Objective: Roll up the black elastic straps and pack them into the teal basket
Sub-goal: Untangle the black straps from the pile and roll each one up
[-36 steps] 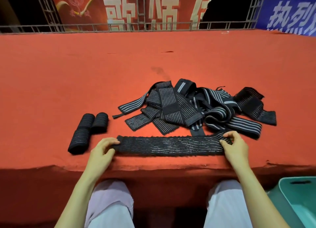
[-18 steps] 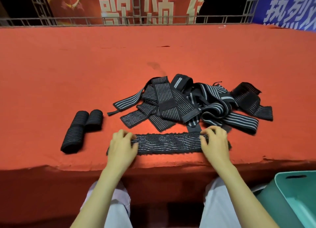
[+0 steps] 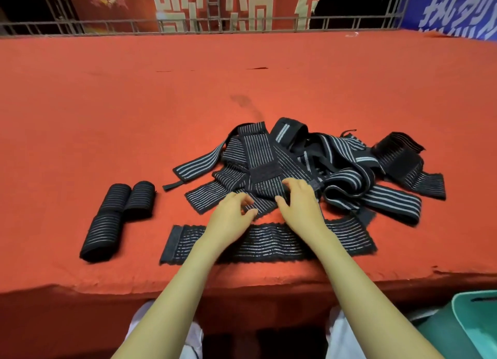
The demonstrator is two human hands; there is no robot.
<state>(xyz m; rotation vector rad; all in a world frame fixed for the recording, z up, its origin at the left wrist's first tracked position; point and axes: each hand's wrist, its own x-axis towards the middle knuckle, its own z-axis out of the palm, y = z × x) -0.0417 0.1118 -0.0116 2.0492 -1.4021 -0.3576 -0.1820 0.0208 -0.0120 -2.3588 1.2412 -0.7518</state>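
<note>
Black flat strap (image 3: 269,244) lies lengthwise along the near edge of the red cloth (image 3: 134,103), with nothing holding it. The pile (image 3: 336,170) sits just beyond it and touches its far right corner. Three rolls (image 3: 115,216) are done at left. The basket (image 3: 476,329) is off the table, low at near right, and no rolls are visible in it.

Left hand (image 3: 231,210) is half-curled, thumb and fingertips close together at the near edge of a pile strap. Can't tell if it's pinching. Right hand (image 3: 301,200) is palm down on the pile with fingers bent and tips hidden, so its grip is unclear too.

The step looks like sorting the pile edge before rolling. To do it well:
- Lift the pile strap rather than dragging it, because the tangle will come along.
- Clear the overlap at the flat strap's right corner.
- Roll from one end under even tension and keep the edges aligned.

Compared with 0.5 s ago, both hands were pressing on the flat strap. Now both are off it and reaching farther, and the strap lies released and looks stretched out longer.
</note>
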